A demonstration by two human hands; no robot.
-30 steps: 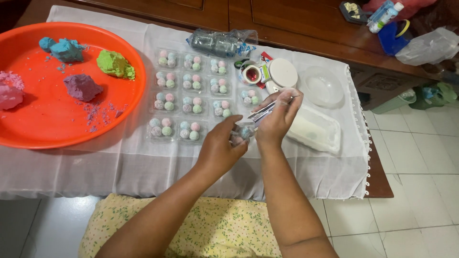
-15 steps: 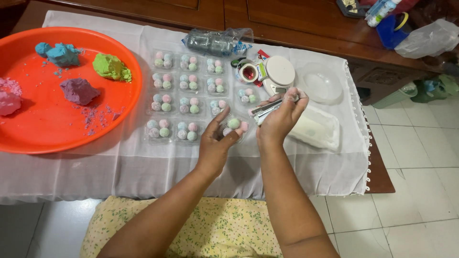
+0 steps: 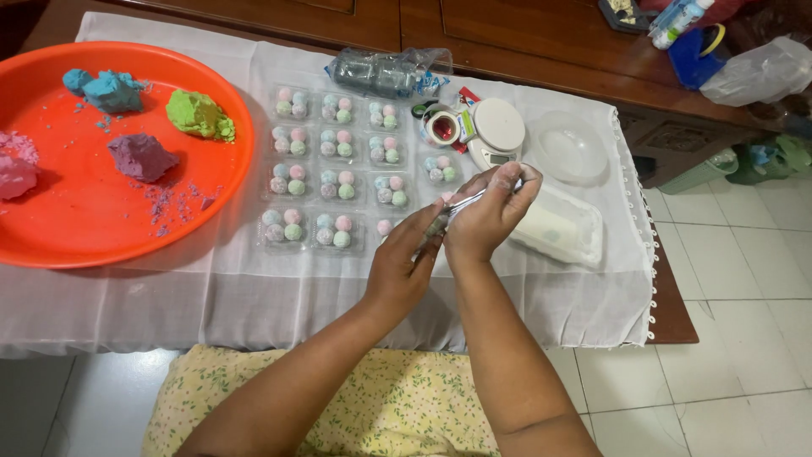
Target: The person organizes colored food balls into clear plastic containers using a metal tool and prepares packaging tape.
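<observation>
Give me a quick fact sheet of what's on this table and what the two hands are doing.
Surface: white cloth over a wooden table
Left hand: pinching the lower end of a thin metal tool
Right hand: closed around the same tool's upper end
Tray: round orange tray with blue, green, purple and pink dough lumps
Packs: clear packs of small pastel balls, laid in rows
Nearby: small white scale, tape roll, clear lid, white-filled clear box
</observation>
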